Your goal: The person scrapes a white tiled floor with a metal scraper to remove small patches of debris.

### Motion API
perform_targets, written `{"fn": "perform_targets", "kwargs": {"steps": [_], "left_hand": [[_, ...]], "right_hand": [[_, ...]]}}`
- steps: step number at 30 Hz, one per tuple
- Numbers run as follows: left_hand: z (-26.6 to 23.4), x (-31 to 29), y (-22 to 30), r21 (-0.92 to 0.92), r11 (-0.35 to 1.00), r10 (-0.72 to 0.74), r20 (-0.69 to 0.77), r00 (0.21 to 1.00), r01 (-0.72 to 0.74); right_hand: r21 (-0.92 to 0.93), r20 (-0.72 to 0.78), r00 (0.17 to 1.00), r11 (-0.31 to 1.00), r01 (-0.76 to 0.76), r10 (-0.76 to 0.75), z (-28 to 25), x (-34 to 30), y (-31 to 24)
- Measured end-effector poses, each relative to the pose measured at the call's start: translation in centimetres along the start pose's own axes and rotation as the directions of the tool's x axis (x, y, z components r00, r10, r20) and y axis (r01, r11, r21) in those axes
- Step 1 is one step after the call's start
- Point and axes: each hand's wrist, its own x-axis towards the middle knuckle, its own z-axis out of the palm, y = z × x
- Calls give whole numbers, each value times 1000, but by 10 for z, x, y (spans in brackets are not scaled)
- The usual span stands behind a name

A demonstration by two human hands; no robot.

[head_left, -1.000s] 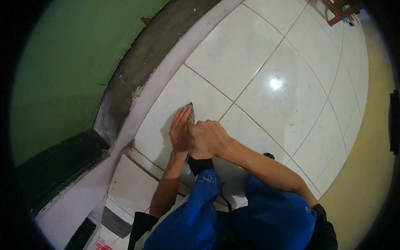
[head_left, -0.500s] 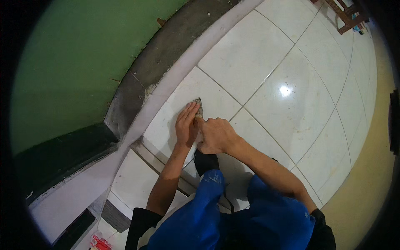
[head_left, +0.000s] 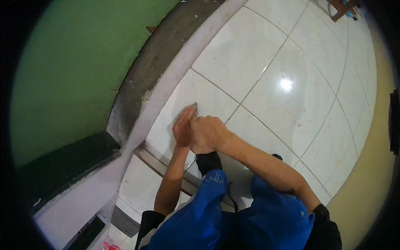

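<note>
Looking down from the head view: both bare hands meet over white floor tiles (head_left: pixel 225 50), close to a pale curb (head_left: pixel 164 89). Blade (head_left: pixel 196 109), greyish and pointed, shows only as a small tip between and just beyond the hands, aimed toward the top of the view. It is at the tile surface; the hands hide the rest, so its full shape cannot be told.

Right hand (head_left: pixel 209 134) bunched in a fist, knuckles up, clenched around the blade's near part; the grip's underside is out of sight. Left hand (head_left: pixel 183 128) flat and unfolded, fingers straight and side by side, laid along the blade's left side. It touches the right hand; its thumb is hidden.

Forearms come up from the lower edge, black sleeves (head_left: pixel 329 225) at the elbows. Blue trousers (head_left: pixel 187 221) below, pale smears at one knee. Black shoe (head_left: pixel 208 162) just under the right hand.

Left of the curb: a dark grey ledge (head_left: pixel 171 46), then a green wall (head_left: pixel 83 62). Upper right corner, well apart: part of a brown stool (head_left: pixel 341 9). Bottom edge, left: something red (head_left: pixel 110 245), cut off. Lamp glare (head_left: pixel 286 84) on a tile to the right.
</note>
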Motion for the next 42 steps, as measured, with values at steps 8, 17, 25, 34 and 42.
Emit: {"fn": "perform_targets", "kwargs": {"steps": [8, 17, 25, 34, 42], "left_hand": [[-8, 21, -7, 115, 991, 63, -10, 998, -62], [18, -15, 72, 38, 999, 16, 179, 984, -23], [4, -81, 90, -155, 986, 112, 338, 934, -62], [-26, -81, 99, -190, 975, 176, 317, 932, -119], [-54, -75, 114, -513, 745, 192, 777, 599, 426]], "right_hand": [[13, -183, 982, 999, 51, -48, 22, -1, 22], [-11, -46, 980, 981, -194, 193, -13, -87, 48], [87, -205, 864, 888, -451, 459, -30, -163, 95], [903, -357, -87, 368, 221, 930, 125, -407, 107], [492, 442, -811, 653, 577, 383, 311, -628, -45]]}}
